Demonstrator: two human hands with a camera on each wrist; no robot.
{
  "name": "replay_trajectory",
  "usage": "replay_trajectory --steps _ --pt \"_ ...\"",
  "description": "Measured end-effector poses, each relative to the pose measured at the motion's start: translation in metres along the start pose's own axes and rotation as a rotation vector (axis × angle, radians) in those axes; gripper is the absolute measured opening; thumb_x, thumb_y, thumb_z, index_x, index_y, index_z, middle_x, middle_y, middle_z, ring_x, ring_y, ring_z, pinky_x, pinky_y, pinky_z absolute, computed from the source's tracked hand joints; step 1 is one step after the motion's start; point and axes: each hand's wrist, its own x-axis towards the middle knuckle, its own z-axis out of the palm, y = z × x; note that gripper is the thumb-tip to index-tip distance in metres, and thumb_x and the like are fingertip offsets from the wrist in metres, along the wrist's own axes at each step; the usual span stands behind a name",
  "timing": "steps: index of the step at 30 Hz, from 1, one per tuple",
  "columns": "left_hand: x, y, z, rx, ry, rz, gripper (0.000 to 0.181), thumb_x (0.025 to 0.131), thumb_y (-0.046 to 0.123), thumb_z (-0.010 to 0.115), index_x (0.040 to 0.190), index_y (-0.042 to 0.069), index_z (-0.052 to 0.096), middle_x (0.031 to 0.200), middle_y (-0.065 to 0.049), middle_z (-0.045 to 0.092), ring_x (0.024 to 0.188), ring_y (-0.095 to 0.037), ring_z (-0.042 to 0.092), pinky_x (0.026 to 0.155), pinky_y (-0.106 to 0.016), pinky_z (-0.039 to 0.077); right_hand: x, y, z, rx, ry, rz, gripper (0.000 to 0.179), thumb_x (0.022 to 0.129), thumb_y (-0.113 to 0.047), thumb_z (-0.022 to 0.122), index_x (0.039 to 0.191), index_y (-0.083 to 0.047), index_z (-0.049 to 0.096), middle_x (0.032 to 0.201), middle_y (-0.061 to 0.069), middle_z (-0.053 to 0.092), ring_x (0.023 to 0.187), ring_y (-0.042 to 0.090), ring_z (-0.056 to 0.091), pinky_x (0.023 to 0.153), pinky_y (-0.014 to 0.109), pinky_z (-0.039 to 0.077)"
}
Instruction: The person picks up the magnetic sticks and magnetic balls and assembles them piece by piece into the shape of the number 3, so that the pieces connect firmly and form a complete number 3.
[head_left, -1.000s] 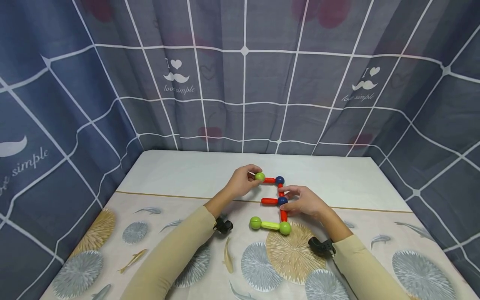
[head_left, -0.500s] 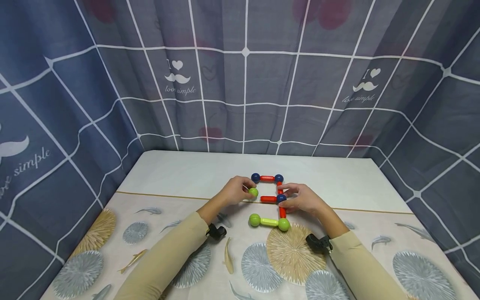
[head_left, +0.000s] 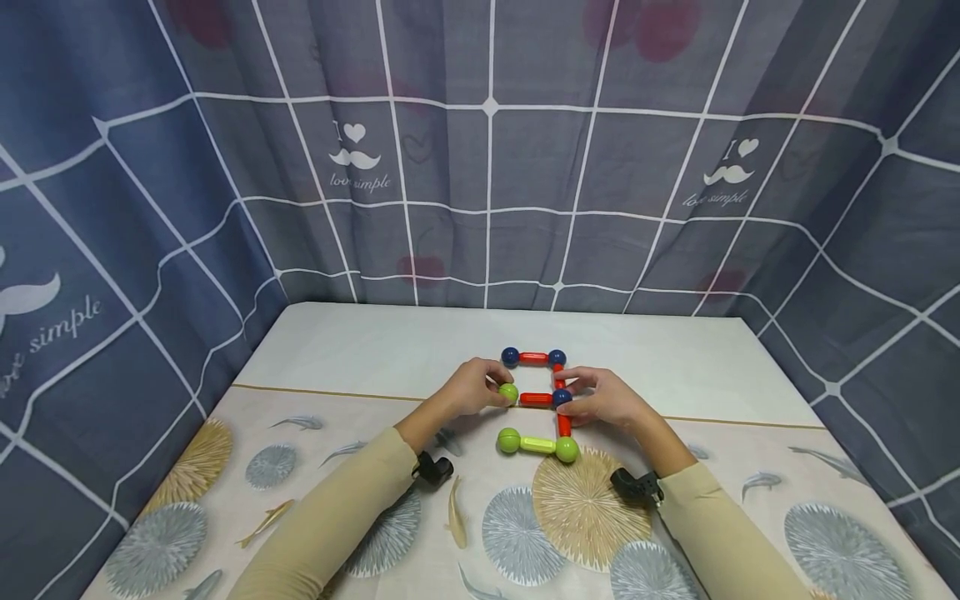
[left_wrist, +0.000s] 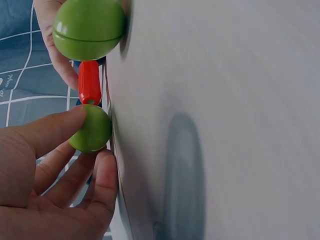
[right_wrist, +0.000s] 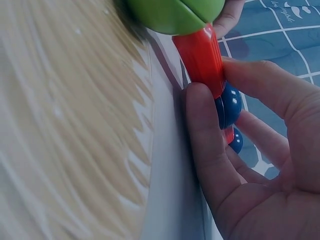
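My left hand [head_left: 474,387] pinches a green ball [left_wrist: 92,130] between thumb and fingers. The ball sits at the free left end of the middle red rod [head_left: 536,399]; whether they touch I cannot tell. On the right side, my right hand [head_left: 609,402] grips the frame around the middle dark blue ball [head_left: 561,397], thumb and finger on the red rod [right_wrist: 201,57] nearest me. That rod runs to a green ball [head_left: 567,450], joined by a yellow-green rod [head_left: 537,445] to another green ball [head_left: 509,440]. A far red rod [head_left: 533,357] links two dark blue balls.
The pieces lie flat on a white table [head_left: 360,350] whose near part has a cloth [head_left: 420,575] printed with fish and round leaves. A dark checked curtain [head_left: 450,167] stands behind and at both sides. Each wrist wears a black camera.
My left hand has brought the green ball toward me, from the far rod's left end to the middle rod's. A dark blue ball now shows at that far end. The right hand stays nearly still.
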Motion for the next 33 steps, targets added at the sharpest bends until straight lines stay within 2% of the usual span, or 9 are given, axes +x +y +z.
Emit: replay_trajectory --steps 7,15,24,33 --pt "-0.001 -0.002 0.002 -0.029 -0.003 0.006 0.029 0.085 0.006 0.083 0.111 0.011 0.073 0.113 -0.006 0.07 0.09 -0.015 0.064 0.081 -0.027 0.055 0.003 0.002 -0.001 0.001 -0.002 -0.001 0.068 0.08 -0.005 0.085 0.142 -0.006 0.058 0.117 0.022 0.057 0.074 0.02 0.07 0.072 0.036 0.063" --pt "-0.003 -0.002 0.0 -0.035 0.029 -0.013 0.026 0.086 0.007 0.081 0.11 0.012 0.072 0.116 -0.007 0.07 0.092 -0.016 0.062 0.084 -0.03 0.054 0.009 -0.001 0.001 0.002 -0.007 -0.015 0.068 0.08 -0.005 0.086 0.142 -0.006 0.059 0.118 0.022 0.057 0.076 0.019 0.07 0.073 0.036 0.063" --pt "-0.004 -0.002 -0.002 -0.009 0.019 -0.007 0.028 0.089 0.008 0.079 0.114 0.011 0.07 0.117 -0.007 0.069 0.091 -0.015 0.062 0.085 -0.029 0.055 0.01 -0.002 0.0 0.017 -0.047 -0.01 0.069 0.082 -0.006 0.084 0.145 -0.005 0.055 0.121 0.022 0.054 0.077 0.018 0.069 0.074 0.033 0.063" --pt "-0.001 -0.005 -0.002 -0.017 0.001 -0.013 0.034 0.086 0.009 0.082 0.118 0.012 0.069 0.116 -0.006 0.069 0.094 -0.014 0.064 0.085 -0.028 0.055 0.009 0.0 -0.001 0.007 -0.043 0.003 0.07 0.082 -0.006 0.084 0.145 -0.005 0.054 0.121 0.022 0.054 0.08 0.019 0.068 0.074 0.033 0.063"
